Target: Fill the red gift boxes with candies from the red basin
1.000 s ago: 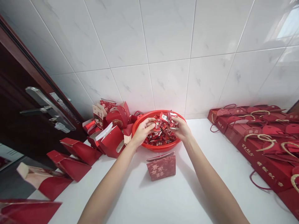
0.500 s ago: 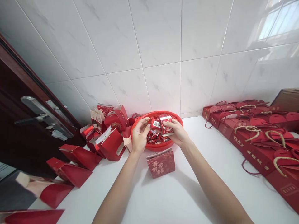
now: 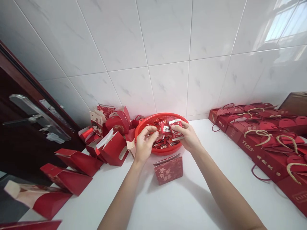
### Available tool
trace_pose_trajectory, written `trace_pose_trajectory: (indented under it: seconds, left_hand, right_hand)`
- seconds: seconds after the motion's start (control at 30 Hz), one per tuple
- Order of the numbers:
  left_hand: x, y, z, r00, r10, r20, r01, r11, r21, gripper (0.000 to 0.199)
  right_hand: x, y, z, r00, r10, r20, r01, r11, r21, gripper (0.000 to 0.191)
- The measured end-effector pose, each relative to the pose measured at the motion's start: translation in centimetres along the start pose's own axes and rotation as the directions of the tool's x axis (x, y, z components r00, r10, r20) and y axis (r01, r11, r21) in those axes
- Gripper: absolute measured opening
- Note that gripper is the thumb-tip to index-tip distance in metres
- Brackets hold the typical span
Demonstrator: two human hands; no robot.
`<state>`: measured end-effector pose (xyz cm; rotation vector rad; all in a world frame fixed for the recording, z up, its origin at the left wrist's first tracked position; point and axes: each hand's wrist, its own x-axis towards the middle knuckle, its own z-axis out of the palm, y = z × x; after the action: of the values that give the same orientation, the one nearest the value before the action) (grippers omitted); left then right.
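Small wrapped candies (image 3: 176, 125), red and white with printed lettering, are gripped by my right hand (image 3: 190, 137) over a red plastic basket (image 3: 144, 123). My left hand (image 3: 145, 143) hovers at the basket's left side, its thumb and forefinger slightly apart with nothing visible between them. Its fingertips are close to the candies but appear separate from them. More red-wrapped candies (image 3: 165, 143) lie inside the basket. Just in front of it, a small red gift box (image 3: 169, 171) with gold lettering stands upright on the white table, its top flaps partly raised.
Several red gift boxes (image 3: 112, 148) crowd the left, with more open ones (image 3: 67, 179) lined along the left edge. Rows of red boxes with rope handles (image 3: 254, 147) fill the right. Behind is a tiled wall (image 3: 168, 86); a dark door (image 3: 21, 134) stands left.
My left fingertips have drawn away from the candy they were touching. My right hand keeps its hold on the candies. The view has shifted slightly.
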<state>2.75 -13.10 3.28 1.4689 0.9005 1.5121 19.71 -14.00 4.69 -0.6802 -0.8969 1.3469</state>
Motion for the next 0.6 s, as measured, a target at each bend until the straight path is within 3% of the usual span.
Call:
trace_pose_trajectory:
  seconds: [0.1,0.2,0.23,0.3,0.37,0.43,0.5,0.6]
  left_hand:
    - [-0.1,1.4,-0.8,0.998,-0.026,0.058,0.023,0.998,0.052,0.030]
    - [-0.7,3.8,-2.5,0.956,-0.073,0.283,0.001,0.969,0.248,0.022]
    - [-1.0,4.7,-3.1,0.914,-0.110,0.391,-0.030,0.942,0.335,0.022]
    - [-1.7,6.3,-4.0,0.783,-0.235,0.576,-0.095,0.870,0.484,0.020]
    - [-2.2,7.3,-4.5,0.651,-0.355,0.671,-0.149,0.807,0.572,0.019]
    - [-2.4,7.5,-4.4,0.583,-0.405,0.704,-0.179,0.781,0.598,0.020]
    - [-2.2,7.0,-4.2,0.583,-0.398,0.708,-0.167,0.794,0.584,0.025]
    - [-1.6,5.7,-3.9,0.644,-0.379,0.665,-0.097,0.821,0.563,0.032]
  right_hand:
    - [-0.2,-0.4,0.0,1.000,-0.013,0.004,0.013,0.999,-0.029,0.028]
    - [-0.3,-1.4,-0.3,0.999,-0.040,-0.024,0.039,0.998,-0.046,0.028]
    - [-0.3,-1.8,-0.5,0.998,-0.052,-0.036,0.050,0.997,-0.053,0.028]
    - [-0.5,-2.6,-0.9,0.996,-0.077,-0.051,0.073,0.995,-0.074,0.028]
    - [-0.7,-3.3,-1.3,0.994,-0.103,-0.039,0.098,0.990,-0.099,0.026]
    - [-1.0,-3.8,-1.6,0.991,-0.134,-0.017,0.130,0.983,-0.129,0.024]
    - [-1.3,-4.1,-1.8,0.987,-0.158,0.016,0.158,0.972,-0.172,0.021]
    - [-1.8,-4.5,-2.0,0.984,-0.155,0.092,0.174,0.953,-0.247,0.018]
